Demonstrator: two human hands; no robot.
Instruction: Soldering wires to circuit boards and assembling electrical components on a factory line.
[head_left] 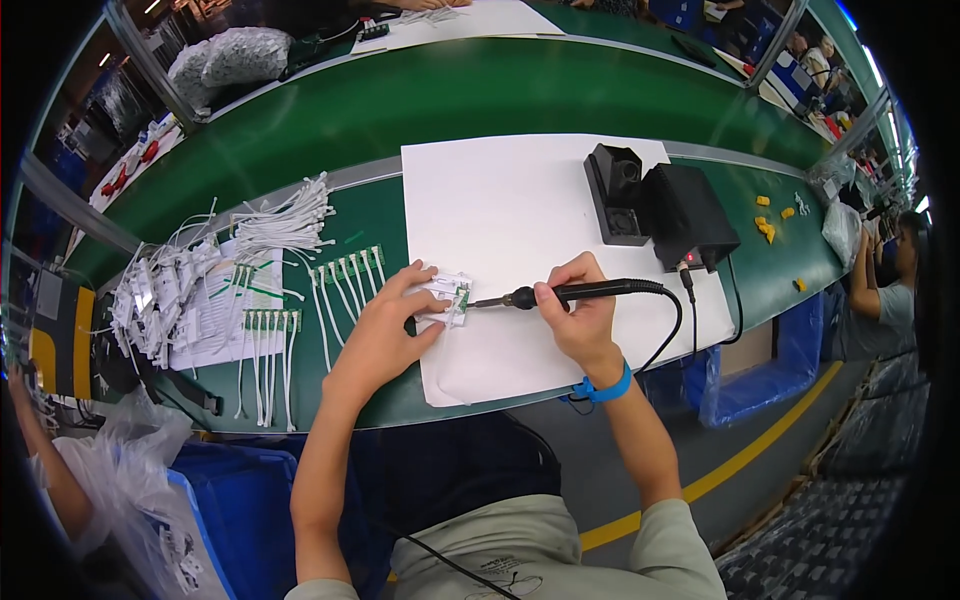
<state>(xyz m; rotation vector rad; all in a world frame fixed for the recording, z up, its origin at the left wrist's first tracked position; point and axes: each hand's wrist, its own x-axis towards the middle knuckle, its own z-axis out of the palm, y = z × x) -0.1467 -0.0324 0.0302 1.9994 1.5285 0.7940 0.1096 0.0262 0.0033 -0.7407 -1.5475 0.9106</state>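
Note:
My right hand (580, 315) is closed round the black handle of a soldering iron (600, 290). Its metal tip reaches left to a small green circuit board (461, 298). This board lies at a white plastic piece (450, 284), which my left hand (390, 325) grips and steadies with thumb and fingers. A white cable (448, 365) trails from the board toward the near edge. Beneath everything is a large white sheet (520, 200). Left of my hand lie green board strips with white cables (345, 268), and another such strip (272, 320) lies nearer.
A black soldering station (690, 215) and an iron stand (613, 195) occupy the sheet's right side. White plastic parts (160, 300) and bundled cables (290, 215) are piled at left. Yellow bits (765, 228) lie at right. Beyond runs a green conveyor belt (480, 90).

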